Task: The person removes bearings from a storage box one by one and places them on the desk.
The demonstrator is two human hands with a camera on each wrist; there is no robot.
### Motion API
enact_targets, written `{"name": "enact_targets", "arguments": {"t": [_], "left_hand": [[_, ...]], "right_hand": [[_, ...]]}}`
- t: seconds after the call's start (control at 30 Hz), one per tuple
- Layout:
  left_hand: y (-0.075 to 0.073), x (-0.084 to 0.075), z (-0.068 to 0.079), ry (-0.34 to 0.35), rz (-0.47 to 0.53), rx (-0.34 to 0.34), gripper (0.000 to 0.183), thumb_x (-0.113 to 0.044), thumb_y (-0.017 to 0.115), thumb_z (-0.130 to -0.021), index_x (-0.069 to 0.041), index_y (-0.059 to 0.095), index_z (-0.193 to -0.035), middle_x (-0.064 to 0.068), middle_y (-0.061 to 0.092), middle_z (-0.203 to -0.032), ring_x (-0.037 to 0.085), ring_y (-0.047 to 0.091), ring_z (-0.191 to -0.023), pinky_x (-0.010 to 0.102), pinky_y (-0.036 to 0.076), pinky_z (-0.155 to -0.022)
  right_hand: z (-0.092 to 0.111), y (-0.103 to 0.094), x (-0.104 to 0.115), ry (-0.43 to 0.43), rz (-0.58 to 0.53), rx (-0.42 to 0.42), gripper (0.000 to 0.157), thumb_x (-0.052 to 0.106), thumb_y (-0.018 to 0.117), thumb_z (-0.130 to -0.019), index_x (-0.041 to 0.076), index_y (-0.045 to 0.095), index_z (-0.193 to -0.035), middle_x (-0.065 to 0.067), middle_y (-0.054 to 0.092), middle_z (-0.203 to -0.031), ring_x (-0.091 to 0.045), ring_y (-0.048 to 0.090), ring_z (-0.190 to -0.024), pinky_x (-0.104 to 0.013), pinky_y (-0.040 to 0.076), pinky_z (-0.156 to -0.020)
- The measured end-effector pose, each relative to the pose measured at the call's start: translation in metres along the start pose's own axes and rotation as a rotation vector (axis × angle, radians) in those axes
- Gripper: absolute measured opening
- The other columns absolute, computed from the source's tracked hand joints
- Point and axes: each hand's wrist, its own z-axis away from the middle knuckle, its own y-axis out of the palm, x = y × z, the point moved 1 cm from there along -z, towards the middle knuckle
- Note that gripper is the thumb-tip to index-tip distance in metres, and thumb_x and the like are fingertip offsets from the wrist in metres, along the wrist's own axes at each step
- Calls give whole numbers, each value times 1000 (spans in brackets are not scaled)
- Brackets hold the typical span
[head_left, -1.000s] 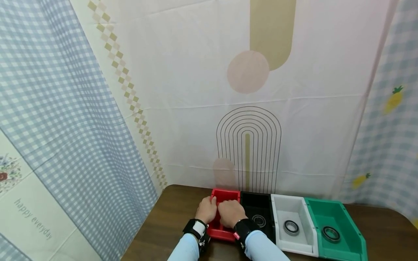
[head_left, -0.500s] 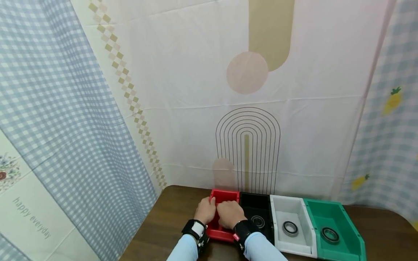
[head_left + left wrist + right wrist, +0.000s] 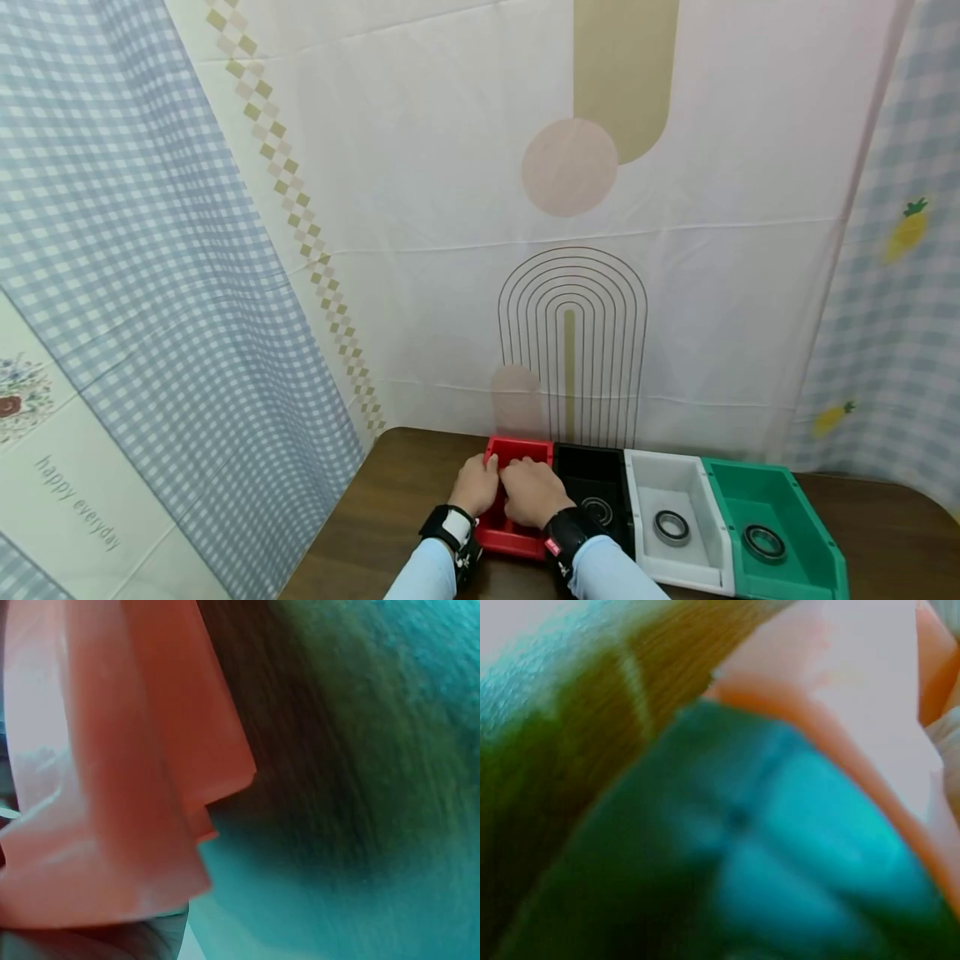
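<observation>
A red bin (image 3: 512,543) stands at the left end of a row of bins. My left hand (image 3: 474,485) grips its left wall, thumb at the inner side of the rim. The left wrist view has the red wall close up, with part of the hand below it. My right hand (image 3: 534,493) is over the red bin near its right wall, fingers bent down into it. Its back hides the fingertips, so I cannot tell what they hold. In the right wrist view, the red bin's end sits beside the blurred bluish-dark side of the black bin (image 3: 667,795).
Right of the red bin, side by side, are the black bin, a white bin (image 3: 648,475) and a green bin (image 3: 813,517). Ring-shaped bearings lie in them: one in the black, one bearing (image 3: 671,528) in the white, another bearing (image 3: 763,543) in the green. Behind the wooden table (image 3: 382,500) hangs a cloth.
Both hands keep their places at the red bin; the right wrist shifts very slightly to the right. The whole head view drifts by a few pixels.
</observation>
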Motion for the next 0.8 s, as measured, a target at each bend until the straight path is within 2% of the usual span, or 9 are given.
{"name": "enact_targets", "arguments": {"t": [0.13,0.3,0.5,0.63,0.8], "left_hand": [[2,3,-4,-5,4,6,43,-44,45,-114,-11,71,-105,10,76,-102,23,70,-88,38,53,-71],[9,11,-10,-3,40,20,44,-48,46,-113,-13,70,-104,9,75,-102,20,69,-90,38,53,-73],[16,16,-12,37,63,48,42,-40,45,-114,-7,70,-105,12,76,-104,22,71,-95,40,56,-79],[3,0,0,29,64,75,45,-39,41,-116,-3,68,-112,14,74,-106,22,70,-96,37,55,-80],[-27,-36,26,26,129,104,46,-37,43,-116,4,65,-114,20,70,-104,27,68,-96,43,56,-84]], "right_hand": [[1,-7,0,-52,-33,-32,6,14,78,-86,15,77,-92,-7,77,-103,-31,69,-101,-51,61,-90],[5,-5,-3,-128,-34,-53,16,10,78,-87,13,80,-103,-6,75,-107,-27,66,-105,-45,59,-98],[16,-2,-5,-186,5,-54,28,10,77,-89,9,79,-117,-5,72,-112,-23,61,-103,-39,58,-96],[25,-8,-2,-190,-12,-63,31,13,77,-92,9,77,-123,-5,73,-116,-21,60,-104,-38,58,-97],[37,-19,5,-208,-17,-66,35,16,76,-95,8,75,-129,-5,73,-124,-21,62,-109,-37,58,-100]]}}
